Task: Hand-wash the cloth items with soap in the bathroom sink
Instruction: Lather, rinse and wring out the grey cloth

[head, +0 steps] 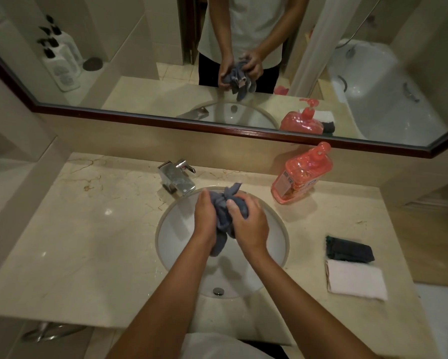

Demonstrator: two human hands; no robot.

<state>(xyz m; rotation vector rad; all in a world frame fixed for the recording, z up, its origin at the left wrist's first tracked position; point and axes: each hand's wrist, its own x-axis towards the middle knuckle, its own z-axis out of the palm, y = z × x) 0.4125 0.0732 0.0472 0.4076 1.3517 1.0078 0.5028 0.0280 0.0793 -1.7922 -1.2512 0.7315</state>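
Observation:
A wet blue-grey cloth (224, 216) is bunched between both hands above the white oval sink (173, 237). My left hand (204, 216) grips its left side and my right hand (249, 226) squeezes its right side. A tail of the cloth hangs down between my wrists and another end sticks up toward the tap. A red pump bottle of soap (302, 174) stands on the counter behind and right of the sink. A dark folded cloth (350, 250) and a white folded cloth (356, 279) lie on the counter to the right.
A chrome tap (177, 178) sits at the sink's back left, with no water seen running. The drain (217, 290) is at the near side of the bowl. A beige marble counter (88, 229) surrounds the sink. A wide mirror (140, 60) runs along the back wall.

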